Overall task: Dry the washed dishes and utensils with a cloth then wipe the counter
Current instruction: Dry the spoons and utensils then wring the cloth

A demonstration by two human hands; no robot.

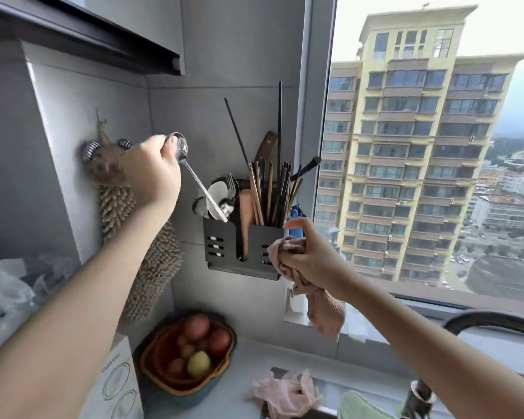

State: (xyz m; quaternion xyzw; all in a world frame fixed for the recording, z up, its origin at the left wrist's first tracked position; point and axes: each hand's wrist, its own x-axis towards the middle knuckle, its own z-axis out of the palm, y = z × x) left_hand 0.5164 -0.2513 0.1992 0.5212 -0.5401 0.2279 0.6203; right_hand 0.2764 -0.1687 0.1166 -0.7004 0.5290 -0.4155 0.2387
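Note:
My left hand (152, 172) is raised and pinches the bowl of a metal spoon (194, 176). The spoon's handle points down into the left side of a dark wall-mounted utensil holder (224, 246). That holder carries spoons, a fork, a wooden spatula and several chopsticks. My right hand (310, 258) is just to the right of the holder, below its rim, and grips a bunched pink cloth (318, 297) that hangs down from the fist. The index finger sticks up.
A brown chenille hand towel (152, 261) hangs on the wall behind my left arm. On the counter (248, 361) stand a bowl of fruit (191, 358), a white box (115, 385) and a crumpled pink cloth (288, 391). A green cloth (360, 408), a dark faucet (493, 320) and a window (436, 146) are on the right.

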